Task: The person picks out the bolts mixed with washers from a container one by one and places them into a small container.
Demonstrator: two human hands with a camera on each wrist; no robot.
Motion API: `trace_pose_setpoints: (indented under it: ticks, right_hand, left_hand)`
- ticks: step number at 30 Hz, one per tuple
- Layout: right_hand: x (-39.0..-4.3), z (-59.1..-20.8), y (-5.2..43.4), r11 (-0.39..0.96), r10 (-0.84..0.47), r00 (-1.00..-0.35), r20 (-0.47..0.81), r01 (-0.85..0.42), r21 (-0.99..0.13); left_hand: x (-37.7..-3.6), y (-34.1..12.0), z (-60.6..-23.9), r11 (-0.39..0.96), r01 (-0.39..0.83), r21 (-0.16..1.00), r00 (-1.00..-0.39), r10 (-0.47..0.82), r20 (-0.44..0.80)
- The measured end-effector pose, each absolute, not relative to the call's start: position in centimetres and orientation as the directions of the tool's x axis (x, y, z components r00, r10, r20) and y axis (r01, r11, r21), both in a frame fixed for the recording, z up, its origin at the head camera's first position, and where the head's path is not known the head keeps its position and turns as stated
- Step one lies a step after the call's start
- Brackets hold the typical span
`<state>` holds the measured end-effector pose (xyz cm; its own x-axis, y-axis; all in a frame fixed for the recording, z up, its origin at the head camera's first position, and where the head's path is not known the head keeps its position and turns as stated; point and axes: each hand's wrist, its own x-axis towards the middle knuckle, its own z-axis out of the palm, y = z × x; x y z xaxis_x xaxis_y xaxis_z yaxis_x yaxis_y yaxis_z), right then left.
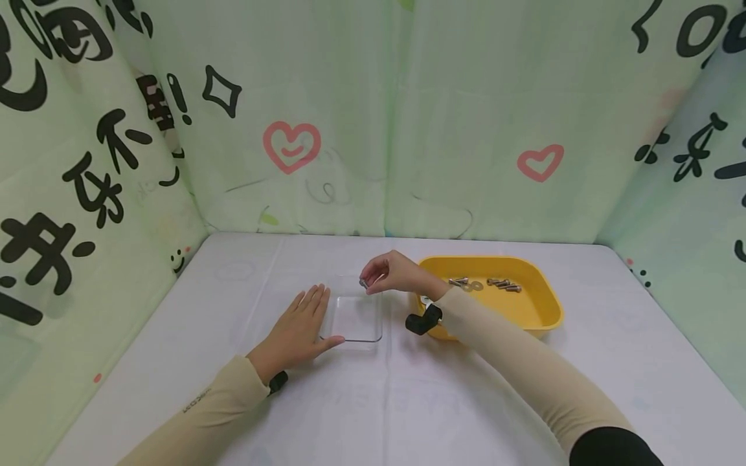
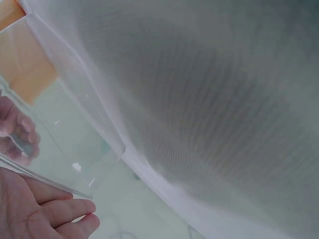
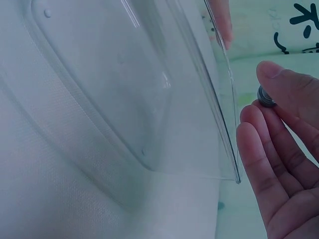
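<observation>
A clear plastic box (image 1: 357,339) stands on the white-covered table. My left hand (image 1: 298,331) lies along its left side with fingers straight, the thumb by its near edge. In the left wrist view, those fingers (image 2: 67,211) touch the outside of the clear wall. Over the far right part of the box, my right hand (image 1: 399,273) pinches a small metal bolt (image 1: 363,283). The right wrist view shows the round end of the bolt (image 3: 266,97) between thumb and fingers, beyond the box's rim; the rest of it is hidden.
A yellow tray (image 1: 539,307) stands to the right, partly behind my right forearm. Several metal bolts (image 1: 506,285) and pale washers (image 1: 476,285) lie in it. Printed curtains (image 1: 449,129) close off the back and both sides of the table.
</observation>
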<state>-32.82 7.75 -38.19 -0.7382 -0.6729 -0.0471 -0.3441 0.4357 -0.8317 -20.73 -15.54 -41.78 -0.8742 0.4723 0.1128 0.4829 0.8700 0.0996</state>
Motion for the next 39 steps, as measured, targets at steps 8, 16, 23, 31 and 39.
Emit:
trace_pose_setpoints:
  ticks: [8,16,23,31,39]
  right_hand:
    - [-32.75,-38.50,7.62,0.428,-0.685,-0.728,-0.032,-0.366,-0.827]
    - [-32.79,-38.59,7.58,0.425,-0.676,-0.736,-0.034,-0.351,-0.834]
    - [-32.92,-38.49,7.80,0.436,-0.671,-0.740,-0.040,-0.350,-0.829]
    - [-33.02,-38.40,8.09,0.427,-0.673,-0.739,-0.036,-0.349,-0.834]
    - [-32.96,-37.99,8.30,0.438,-0.673,-0.738,-0.040,-0.355,-0.826]
  left_hand:
    - [-20.85,-15.58,-42.03,0.872,0.483,0.081,-0.873,0.473,0.121]
    - [-20.87,-15.56,-42.04,0.872,0.483,0.082,-0.872,0.471,0.132]
    - [-20.89,-15.51,-42.00,0.874,0.477,0.088,-0.876,0.466,0.122]
    - [-20.87,-15.55,-41.95,0.873,0.480,0.087,-0.875,0.468,0.124]
    - [-20.84,-15.52,-41.93,0.874,0.477,0.092,-0.877,0.466,0.116]
